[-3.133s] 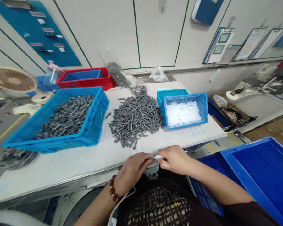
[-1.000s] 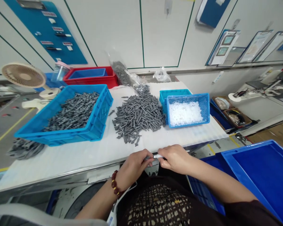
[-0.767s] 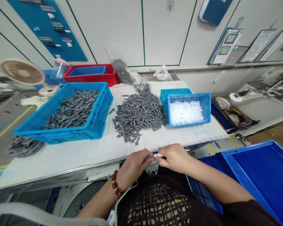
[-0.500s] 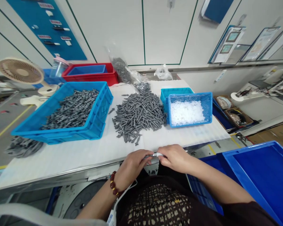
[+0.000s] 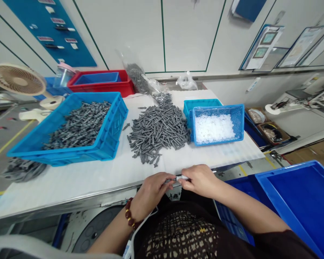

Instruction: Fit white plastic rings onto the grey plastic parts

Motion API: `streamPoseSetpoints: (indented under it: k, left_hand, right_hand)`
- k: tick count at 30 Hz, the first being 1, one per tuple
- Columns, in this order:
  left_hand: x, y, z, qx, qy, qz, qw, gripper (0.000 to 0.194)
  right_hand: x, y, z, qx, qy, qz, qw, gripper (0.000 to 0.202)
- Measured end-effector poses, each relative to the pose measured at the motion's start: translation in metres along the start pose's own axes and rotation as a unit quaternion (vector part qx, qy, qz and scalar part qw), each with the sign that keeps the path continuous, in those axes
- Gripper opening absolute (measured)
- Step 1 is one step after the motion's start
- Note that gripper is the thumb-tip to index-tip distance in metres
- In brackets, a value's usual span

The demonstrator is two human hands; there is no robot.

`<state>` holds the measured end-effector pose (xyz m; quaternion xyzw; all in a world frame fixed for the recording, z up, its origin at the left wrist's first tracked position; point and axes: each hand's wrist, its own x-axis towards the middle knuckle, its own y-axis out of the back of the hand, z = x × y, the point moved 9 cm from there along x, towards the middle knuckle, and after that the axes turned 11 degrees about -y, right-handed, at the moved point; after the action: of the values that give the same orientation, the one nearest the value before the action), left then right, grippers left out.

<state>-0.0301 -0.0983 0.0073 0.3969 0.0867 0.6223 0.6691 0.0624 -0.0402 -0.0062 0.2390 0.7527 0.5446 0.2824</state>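
Note:
My left hand (image 5: 157,185) is closed around a slim grey ribbed part (image 5: 168,180), mostly covered by the fingers. My right hand (image 5: 199,180) pinches a white rod-like piece (image 5: 181,177), whose tip meets the grey part end to end. Both hands are close together at the table's front edge. Beyond them lies a heap of grey ribbed parts (image 5: 159,131) on the white table cover. A blue bin (image 5: 243,124) at the right contains small translucent white rings (image 5: 214,127). To the left, a large blue crate (image 5: 97,153) holds more grey parts (image 5: 79,126).
Behind the heap lean a plastic bag of grey parts (image 5: 137,77) and a red crate (image 5: 128,86). A teal bin (image 5: 202,103) touches the blue bin. A beige fan (image 5: 18,79) stands far left. Large blue trays (image 5: 294,201) lie beside me at the right.
The hands stay nearly in place, with the white piece still against the grey part. Its visible section has shifted slightly. The camera view has turned a little.

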Motion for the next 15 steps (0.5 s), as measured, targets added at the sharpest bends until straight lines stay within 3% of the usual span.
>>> streamPoseSetpoints:
  k: [8,12,15]
  left_hand:
    - [-0.006,0.002,-0.006,-0.042,0.026,0.013,0.999,0.02]
    - [-0.023,0.021,-0.045,-0.141,0.167,0.083,0.972,0.031]
    - [-0.032,0.045,-0.072,-0.094,0.232,0.146,0.957,0.026]
  right_hand:
    - [0.003,-0.003,0.006,-0.023,-0.057,0.009,0.998,0.038]
    - [0.005,-0.005,0.017,0.007,-0.078,-0.006,0.997,0.031]
    - [0.007,-0.01,0.021,0.062,-0.052,-0.024,0.996,0.025]
